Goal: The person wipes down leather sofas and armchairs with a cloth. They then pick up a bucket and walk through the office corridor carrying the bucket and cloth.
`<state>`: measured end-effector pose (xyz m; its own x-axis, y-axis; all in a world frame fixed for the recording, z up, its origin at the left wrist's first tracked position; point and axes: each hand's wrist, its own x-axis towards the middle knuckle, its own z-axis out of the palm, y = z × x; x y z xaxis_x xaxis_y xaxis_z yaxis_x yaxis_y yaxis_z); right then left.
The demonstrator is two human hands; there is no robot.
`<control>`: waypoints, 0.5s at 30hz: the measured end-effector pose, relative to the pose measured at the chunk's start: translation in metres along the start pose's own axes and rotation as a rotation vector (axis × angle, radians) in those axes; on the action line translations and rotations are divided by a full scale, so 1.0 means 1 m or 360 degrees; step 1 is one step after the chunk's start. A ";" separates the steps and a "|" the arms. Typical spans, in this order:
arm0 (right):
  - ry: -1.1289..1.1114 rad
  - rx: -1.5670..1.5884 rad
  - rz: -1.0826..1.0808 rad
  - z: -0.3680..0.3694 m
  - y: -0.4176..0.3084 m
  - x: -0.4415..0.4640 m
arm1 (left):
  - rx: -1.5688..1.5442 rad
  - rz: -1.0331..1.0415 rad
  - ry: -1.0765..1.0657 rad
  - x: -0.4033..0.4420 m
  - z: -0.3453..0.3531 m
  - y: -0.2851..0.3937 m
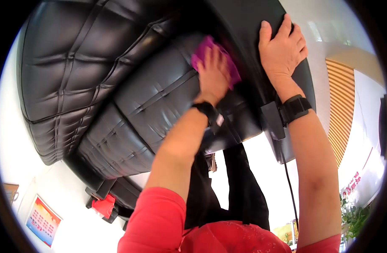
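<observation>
- Left hand [213, 76] spreads flat over the cloth [232, 71] on the seat [153, 95].
- Right hand [283, 50], fingers parted, rests on the armrest [249, 25].
- How much is wiped, I can't tell.

The cloth [233, 71] lies on the sofa seat [159, 93], under the left hand [214, 78] and left of the armrest [249, 27]

One camera sits on the person's head. It looks forward and down, over the red shirt [240, 236] and both arms [176, 145], at the black sofa seat [151, 99]. The seat's edge by the armrest [244, 25] is close, and its other end is far off. The view is wide and round, with dark corners.
</observation>
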<state>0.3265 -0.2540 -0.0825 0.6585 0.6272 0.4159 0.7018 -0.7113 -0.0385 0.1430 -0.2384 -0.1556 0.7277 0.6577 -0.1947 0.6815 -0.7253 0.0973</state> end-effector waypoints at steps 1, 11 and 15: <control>-0.0019 0.0012 0.0000 0.000 0.000 -0.001 | -0.0120 0.0092 -0.0079 -0.023 0.003 0.012; -0.0230 0.0093 0.0071 -0.018 -0.006 0.015 | -0.0091 -0.0019 0.0149 -0.021 -0.002 -0.117; 0.0100 -0.0061 0.0000 0.006 0.006 0.002 | -0.0073 -0.0448 0.0189 -0.085 0.016 -0.168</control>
<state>0.3336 -0.2556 -0.0870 0.6393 0.6068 0.4723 0.6902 -0.7236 -0.0044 -0.0345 -0.1761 -0.1712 0.5121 0.8525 -0.1048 0.8583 -0.5032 0.1002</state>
